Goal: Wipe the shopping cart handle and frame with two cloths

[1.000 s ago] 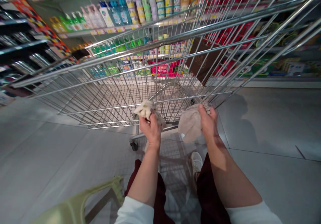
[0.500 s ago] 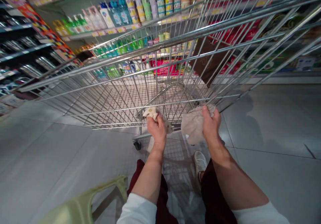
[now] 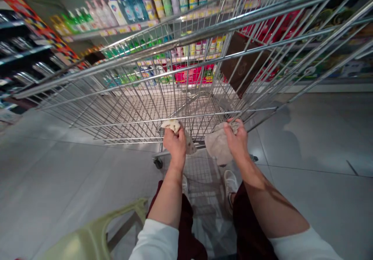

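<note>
Just above the shopping cart rim [image 3: 122,123], both hands [image 3: 175,144] [image 3: 236,141] clench crumpled cloths [image 3: 171,126] [image 3: 217,145].

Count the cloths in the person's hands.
2: a crumpled cream cloth in the left hand, and a crumpled beige cloth in the right hand.
</note>
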Action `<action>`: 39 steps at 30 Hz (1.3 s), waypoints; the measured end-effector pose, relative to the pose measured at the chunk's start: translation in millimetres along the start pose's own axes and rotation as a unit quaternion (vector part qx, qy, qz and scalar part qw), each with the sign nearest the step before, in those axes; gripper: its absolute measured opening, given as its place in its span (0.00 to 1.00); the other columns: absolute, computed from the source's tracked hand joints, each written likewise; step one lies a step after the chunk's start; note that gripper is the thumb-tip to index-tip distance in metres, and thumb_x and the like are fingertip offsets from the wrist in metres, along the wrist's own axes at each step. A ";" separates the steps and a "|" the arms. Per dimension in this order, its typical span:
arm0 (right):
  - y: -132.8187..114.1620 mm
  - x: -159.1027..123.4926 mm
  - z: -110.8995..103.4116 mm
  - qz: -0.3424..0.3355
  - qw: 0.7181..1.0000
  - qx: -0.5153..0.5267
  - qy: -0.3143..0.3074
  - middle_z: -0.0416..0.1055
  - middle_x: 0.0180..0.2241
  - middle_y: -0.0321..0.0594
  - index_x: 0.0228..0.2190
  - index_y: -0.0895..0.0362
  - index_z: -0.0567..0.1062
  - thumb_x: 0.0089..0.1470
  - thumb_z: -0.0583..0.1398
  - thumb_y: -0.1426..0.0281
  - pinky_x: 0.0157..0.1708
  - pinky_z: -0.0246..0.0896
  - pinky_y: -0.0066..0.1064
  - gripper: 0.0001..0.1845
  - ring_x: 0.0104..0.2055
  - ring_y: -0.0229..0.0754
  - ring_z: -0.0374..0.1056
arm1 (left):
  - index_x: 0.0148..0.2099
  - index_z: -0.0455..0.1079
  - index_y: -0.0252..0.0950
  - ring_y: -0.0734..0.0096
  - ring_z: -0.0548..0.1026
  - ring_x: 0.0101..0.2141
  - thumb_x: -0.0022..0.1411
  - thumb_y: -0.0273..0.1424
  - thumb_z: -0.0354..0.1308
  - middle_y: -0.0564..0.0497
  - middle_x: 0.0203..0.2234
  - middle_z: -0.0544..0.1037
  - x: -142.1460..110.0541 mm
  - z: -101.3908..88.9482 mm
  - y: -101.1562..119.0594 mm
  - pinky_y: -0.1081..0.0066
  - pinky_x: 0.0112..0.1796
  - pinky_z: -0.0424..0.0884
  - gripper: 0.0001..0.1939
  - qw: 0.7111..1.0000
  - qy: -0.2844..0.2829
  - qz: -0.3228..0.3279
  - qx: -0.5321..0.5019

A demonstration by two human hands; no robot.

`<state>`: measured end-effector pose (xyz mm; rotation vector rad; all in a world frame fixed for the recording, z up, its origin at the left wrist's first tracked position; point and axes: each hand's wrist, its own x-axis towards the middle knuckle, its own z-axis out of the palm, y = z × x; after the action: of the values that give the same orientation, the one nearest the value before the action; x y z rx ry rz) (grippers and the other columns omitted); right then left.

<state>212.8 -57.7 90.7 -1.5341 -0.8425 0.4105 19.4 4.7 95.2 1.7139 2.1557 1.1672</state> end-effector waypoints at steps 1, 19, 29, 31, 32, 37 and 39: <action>0.5 0.1 0.7 0.002 1.000 0.003 -0.001 0.69 0.28 0.35 0.37 0.56 0.73 0.51 0.61 0.49 0.34 0.62 0.32 0.23 0.31 0.40 0.64 | 0.38 0.68 0.37 0.61 0.76 0.35 0.67 0.40 0.55 0.46 0.32 0.77 -1.6 -1.4 -2.6 0.69 0.35 0.62 0.11 0.999 -0.027 -0.004 0.039; -0.8 1.5 4.6 0.012 1.000 0.018 -0.008 0.68 0.28 0.33 0.37 0.55 0.72 0.51 0.62 0.51 0.34 0.61 0.32 0.22 0.30 0.39 0.62 | 0.50 0.72 0.34 0.56 0.73 0.53 0.64 0.35 0.55 0.37 0.51 0.74 -18.8 11.0 -10.5 0.57 0.53 0.69 0.15 0.953 0.097 0.270 -0.093; 3.6 0.6 7.7 0.017 1.000 0.010 -0.017 0.68 0.28 0.32 0.38 0.55 0.73 0.51 0.62 0.52 0.36 0.60 0.33 0.20 0.30 0.39 0.63 | 0.49 0.72 0.37 0.56 0.74 0.46 0.58 0.23 0.57 0.42 0.48 0.73 -29.0 -12.8 -12.7 0.67 0.35 0.69 0.16 0.967 -0.140 0.173 0.125; 3.1 0.0 8.9 0.019 1.000 0.020 -0.016 0.68 0.28 0.32 0.38 0.55 0.73 0.51 0.62 0.52 0.36 0.60 0.34 0.20 0.31 0.39 0.63 | 0.49 0.71 0.38 0.58 0.76 0.42 0.61 0.25 0.58 0.43 0.47 0.73 -29.9 -13.1 -15.1 0.67 0.33 0.68 0.14 0.962 -0.175 0.160 0.134; 3.0 -0.2 9.4 0.018 0.999 0.024 -0.015 0.68 0.28 0.32 0.38 0.55 0.72 0.51 0.62 0.52 0.36 0.60 0.34 0.20 0.31 0.39 0.63 | 0.50 0.71 0.38 0.59 0.76 0.41 0.61 0.27 0.58 0.44 0.46 0.74 -30.2 -12.0 -15.5 0.67 0.34 0.69 0.14 0.964 -0.174 0.160 0.123; 3.0 -0.4 9.5 0.014 0.999 0.022 -0.021 0.69 0.29 0.32 0.37 0.54 0.71 0.52 0.62 0.52 0.36 0.60 0.33 0.20 0.32 0.39 0.64 | 0.44 0.71 0.35 0.57 0.75 0.48 0.64 0.30 0.56 0.39 0.46 0.74 -34.4 0.4 -7.7 0.62 0.48 0.72 0.08 0.963 -0.022 0.268 -0.031; 2.6 -0.3 8.4 0.011 0.999 0.017 -0.026 0.70 0.29 0.32 0.37 0.54 0.71 0.52 0.62 0.52 0.36 0.60 0.33 0.20 0.32 0.39 0.64 | 0.49 0.70 0.33 0.55 0.71 0.55 0.66 0.30 0.55 0.35 0.53 0.72 -36.4 5.5 -1.7 0.59 0.54 0.70 0.12 0.946 0.018 0.316 -0.074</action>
<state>207.4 -51.9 86.8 -1.5089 -0.8549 0.4798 33.3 -24.8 78.1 2.4060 1.5022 1.4514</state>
